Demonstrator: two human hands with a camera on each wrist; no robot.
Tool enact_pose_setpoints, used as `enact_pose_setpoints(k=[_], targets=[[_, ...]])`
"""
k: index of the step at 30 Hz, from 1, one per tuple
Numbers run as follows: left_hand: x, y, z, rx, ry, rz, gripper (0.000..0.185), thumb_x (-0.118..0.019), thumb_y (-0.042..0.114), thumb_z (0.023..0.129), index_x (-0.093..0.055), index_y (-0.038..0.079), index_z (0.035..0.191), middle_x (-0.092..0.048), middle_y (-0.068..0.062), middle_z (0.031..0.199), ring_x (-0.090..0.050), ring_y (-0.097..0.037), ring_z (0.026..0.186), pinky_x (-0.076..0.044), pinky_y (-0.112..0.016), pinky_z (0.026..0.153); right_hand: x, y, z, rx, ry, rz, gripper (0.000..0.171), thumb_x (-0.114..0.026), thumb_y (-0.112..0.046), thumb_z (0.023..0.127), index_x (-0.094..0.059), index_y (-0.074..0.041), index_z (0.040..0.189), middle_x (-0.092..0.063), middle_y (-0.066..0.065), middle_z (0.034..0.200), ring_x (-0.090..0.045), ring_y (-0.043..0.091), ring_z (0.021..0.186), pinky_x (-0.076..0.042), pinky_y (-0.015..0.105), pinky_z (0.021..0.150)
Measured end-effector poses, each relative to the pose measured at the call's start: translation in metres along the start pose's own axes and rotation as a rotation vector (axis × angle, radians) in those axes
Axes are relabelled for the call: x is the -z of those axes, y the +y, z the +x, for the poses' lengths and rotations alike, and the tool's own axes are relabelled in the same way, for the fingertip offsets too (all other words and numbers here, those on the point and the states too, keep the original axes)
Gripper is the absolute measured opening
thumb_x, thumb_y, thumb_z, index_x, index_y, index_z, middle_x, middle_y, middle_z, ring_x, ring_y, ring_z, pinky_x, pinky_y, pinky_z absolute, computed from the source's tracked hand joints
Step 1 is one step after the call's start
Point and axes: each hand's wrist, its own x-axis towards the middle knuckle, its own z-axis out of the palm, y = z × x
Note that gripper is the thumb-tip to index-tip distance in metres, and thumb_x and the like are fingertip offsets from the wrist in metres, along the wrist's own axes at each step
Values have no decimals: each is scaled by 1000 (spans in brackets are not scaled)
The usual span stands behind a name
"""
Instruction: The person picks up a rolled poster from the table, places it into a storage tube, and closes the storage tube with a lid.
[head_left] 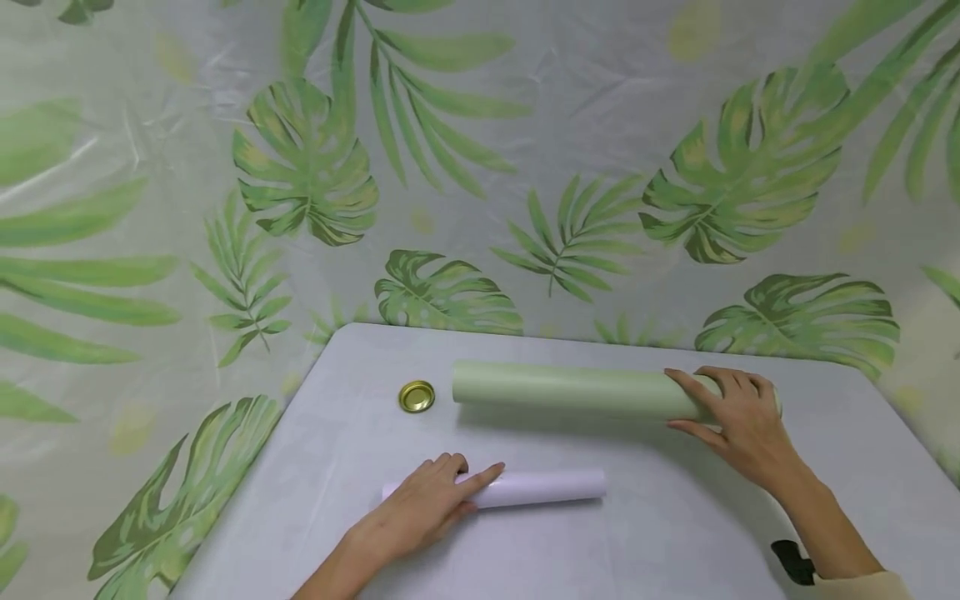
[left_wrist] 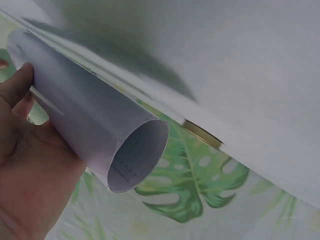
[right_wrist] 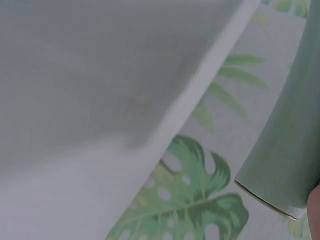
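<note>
On the grey worktop [head_left: 675, 533], the left hand [head_left: 427, 504] has its grip curled around the left end of a white paper roll [head_left: 543, 487] near the front. The right hand [head_left: 738, 417] clamps its grip on the right end of a green roll [head_left: 570, 390]. A gold lid [head_left: 416, 397] lies just beside the green roll's left end.
</note>
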Motion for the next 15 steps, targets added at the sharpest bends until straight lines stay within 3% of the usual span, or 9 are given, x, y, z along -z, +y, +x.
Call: enact_pose_setpoints(k=[8,15], targets=[[11,-30,-7,61,36,-3,59,-71,25,99,-50,28,154,-60,0,103,-52,-12,85,-43,-25,75,28,15,-17,-65,51,21,81,-37,-84,92,-67,-23,138,-66,24,114,-59,47,105,-36,67,85],[23,-52,-11,121,76,16,58,-74,19,96,-55,25,150,-62,-3,105,-55,-15,87,-40,-26,73,42,31,-32,-83,84,-25,84,-37,-86,90,-69,-22,135,-66,24,112,-59,47,103,-36,66,83]])
